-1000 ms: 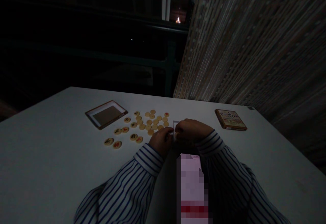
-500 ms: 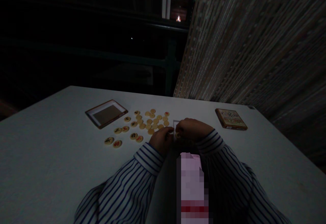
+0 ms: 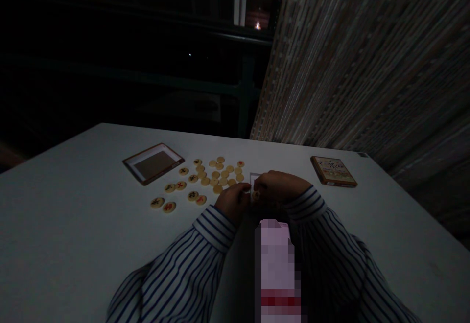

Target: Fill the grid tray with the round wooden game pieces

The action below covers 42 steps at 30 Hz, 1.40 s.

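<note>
In front of me a shallow pale-walled box (image 3: pixel 253 176) lies between my hands, mostly covered by them. My left hand (image 3: pixel 232 201) is closed at its left edge, thumb and fingers gripping the side. Over the box, my right hand (image 3: pixel 281 186) has its fingers curled down into it. Just below those fingertips shows a Chinese chess piece (image 3: pixel 256 195); whether they pinch anything is too dark to tell. Several round wooden chess pieces (image 3: pixel 215 175) lie loose left of the hands, many blank side up. Others show red or black characters, such as the red one (image 3: pixel 169 207).
An open box lid (image 3: pixel 154 164) lies inside up at the left back of the white table (image 3: pixel 73 215). A brown printed box (image 3: pixel 333 171) rests at the right. Beyond the table's back edge hangs a string curtain (image 3: pixel 323 58). A blurred pink shape (image 3: pixel 277 259) is low in the middle.
My right hand has shifted very slightly, and the chess piece under its fingertips shows more plainly. The left hand, the loose pieces and the boxes stay where they were.
</note>
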### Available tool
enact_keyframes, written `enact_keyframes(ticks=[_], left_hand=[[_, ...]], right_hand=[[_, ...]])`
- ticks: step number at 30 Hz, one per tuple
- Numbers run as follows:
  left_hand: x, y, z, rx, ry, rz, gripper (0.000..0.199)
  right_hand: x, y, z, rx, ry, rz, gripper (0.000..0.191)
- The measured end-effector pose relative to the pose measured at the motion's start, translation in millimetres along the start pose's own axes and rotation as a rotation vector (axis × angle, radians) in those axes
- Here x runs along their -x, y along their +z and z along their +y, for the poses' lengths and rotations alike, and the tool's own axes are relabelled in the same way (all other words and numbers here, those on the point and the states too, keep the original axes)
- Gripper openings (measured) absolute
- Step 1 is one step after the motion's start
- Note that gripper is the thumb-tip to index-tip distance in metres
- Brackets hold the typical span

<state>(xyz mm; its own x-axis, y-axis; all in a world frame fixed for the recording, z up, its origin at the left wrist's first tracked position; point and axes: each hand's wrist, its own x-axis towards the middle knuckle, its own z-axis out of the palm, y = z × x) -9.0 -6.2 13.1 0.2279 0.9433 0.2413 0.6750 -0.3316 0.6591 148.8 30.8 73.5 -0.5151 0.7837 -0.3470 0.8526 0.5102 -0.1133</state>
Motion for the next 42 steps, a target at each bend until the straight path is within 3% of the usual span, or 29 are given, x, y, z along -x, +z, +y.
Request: enact_keyframes(ticks=[32,42], left_hand=[[0.5,1.1,-0.9,-0.001,0.022,-0.003,0.023],[0.8,2.3,-1.5,0.009,0.02,0.004,0.023]], right_hand=[[-4.6,5.9,3.1,-0.002,-0.049,0.027,0.032],[-3.0,-0.2,-0.8,-0.009,-0.029,-0.024,0.031]])
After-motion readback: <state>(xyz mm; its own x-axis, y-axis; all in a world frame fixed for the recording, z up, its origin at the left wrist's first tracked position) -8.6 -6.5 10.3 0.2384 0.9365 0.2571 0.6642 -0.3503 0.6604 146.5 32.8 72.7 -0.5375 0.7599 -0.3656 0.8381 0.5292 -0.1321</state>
